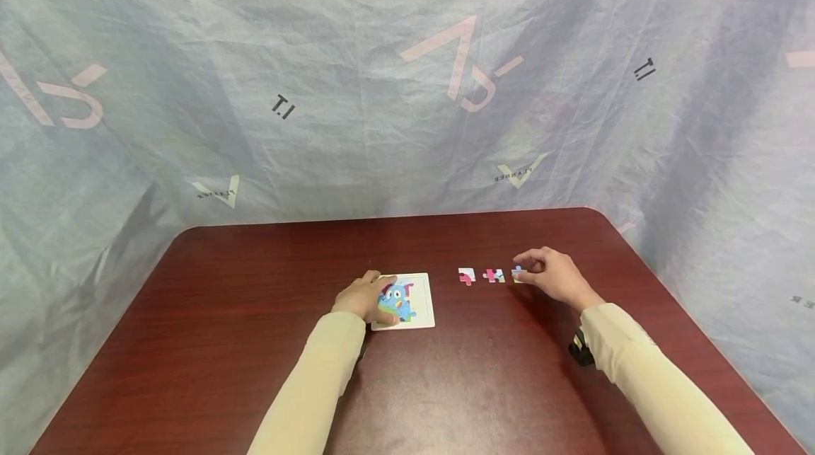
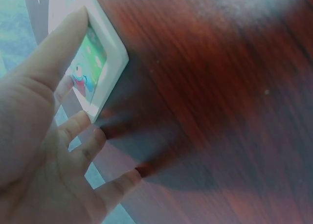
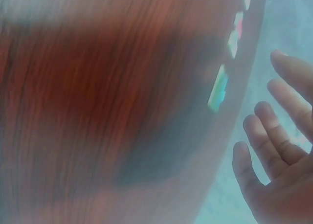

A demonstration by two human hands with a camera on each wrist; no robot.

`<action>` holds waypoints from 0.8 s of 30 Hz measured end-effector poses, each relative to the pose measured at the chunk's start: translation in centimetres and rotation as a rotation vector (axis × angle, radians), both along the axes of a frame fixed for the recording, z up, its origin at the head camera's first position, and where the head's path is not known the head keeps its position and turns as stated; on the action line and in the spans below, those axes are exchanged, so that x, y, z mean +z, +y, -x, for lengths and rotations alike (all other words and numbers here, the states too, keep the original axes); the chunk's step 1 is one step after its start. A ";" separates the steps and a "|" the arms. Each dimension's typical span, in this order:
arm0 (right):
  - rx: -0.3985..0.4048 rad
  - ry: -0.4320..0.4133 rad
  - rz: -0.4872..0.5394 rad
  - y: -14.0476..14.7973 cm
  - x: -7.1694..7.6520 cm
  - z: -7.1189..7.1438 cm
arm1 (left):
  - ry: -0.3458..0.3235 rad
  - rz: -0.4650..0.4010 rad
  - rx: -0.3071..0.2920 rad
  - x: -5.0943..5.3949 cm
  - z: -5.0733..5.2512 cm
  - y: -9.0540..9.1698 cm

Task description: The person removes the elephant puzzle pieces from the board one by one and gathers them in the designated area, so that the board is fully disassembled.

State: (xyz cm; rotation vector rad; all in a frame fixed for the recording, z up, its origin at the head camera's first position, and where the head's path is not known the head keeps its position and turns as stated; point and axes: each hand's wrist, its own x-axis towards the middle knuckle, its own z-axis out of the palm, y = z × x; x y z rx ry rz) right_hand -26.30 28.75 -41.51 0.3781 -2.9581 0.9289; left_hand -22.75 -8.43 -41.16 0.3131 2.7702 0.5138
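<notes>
While a blue-and-green puzzle piece lay on the dark red table, the right hand reached it with thumb and fingers loosely apart, grasping nothing; whether a tip touched it, I could not tell. Two pink-and-white pieces lay in a row to its left. Further left, a white-framed puzzle board held part of a blue cartoon creature, and the left hand rested over its left side, fingers extended and unclenched. Behind, a grey-blue cloth bore "PLANNER" in mirror writing, black letters T and I, and large pale pink figures.
</notes>
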 end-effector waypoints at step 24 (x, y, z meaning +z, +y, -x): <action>0.043 0.116 0.105 -6.9 1.1 -1.8 | 0.000 0.008 0.010 -0.2 0.1 0.1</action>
